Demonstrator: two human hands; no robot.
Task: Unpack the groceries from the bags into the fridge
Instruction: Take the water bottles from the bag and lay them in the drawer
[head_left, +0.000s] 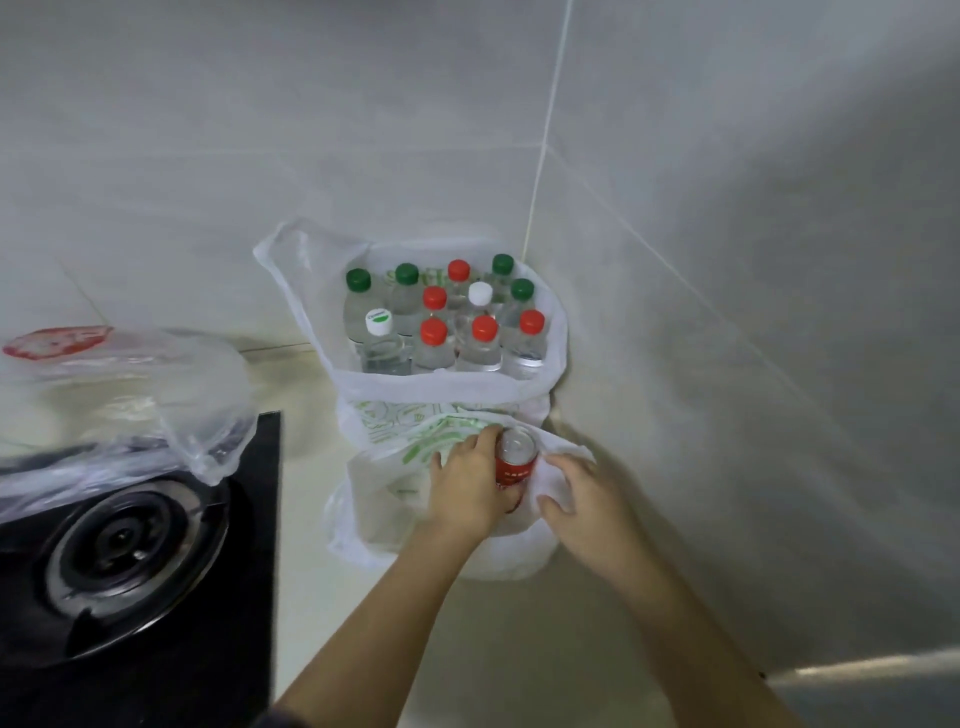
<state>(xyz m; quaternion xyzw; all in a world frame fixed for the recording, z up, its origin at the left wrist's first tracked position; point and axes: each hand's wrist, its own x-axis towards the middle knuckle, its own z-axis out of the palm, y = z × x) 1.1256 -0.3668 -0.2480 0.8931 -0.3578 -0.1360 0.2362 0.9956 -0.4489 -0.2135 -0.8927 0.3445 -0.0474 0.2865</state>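
A red can (515, 462) with a silver top stands in the mouth of the near white plastic bag (384, 499) on the counter. My left hand (467, 480) grips the can from its left side. My right hand (582, 499) holds the bag's right edge, fingers curled into the plastic. Behind it, a second white bag (447, 387) stands open in the wall corner, filled with several clear water bottles (434, 343) with green, red and white caps. The fridge is not in view.
A black gas hob (130, 545) with a round burner fills the left. A clear plastic bag (130, 395) with a red print lies partly over it. Tiled walls (727, 208) close in behind and to the right. A metal edge (857, 670) shows at the lower right.
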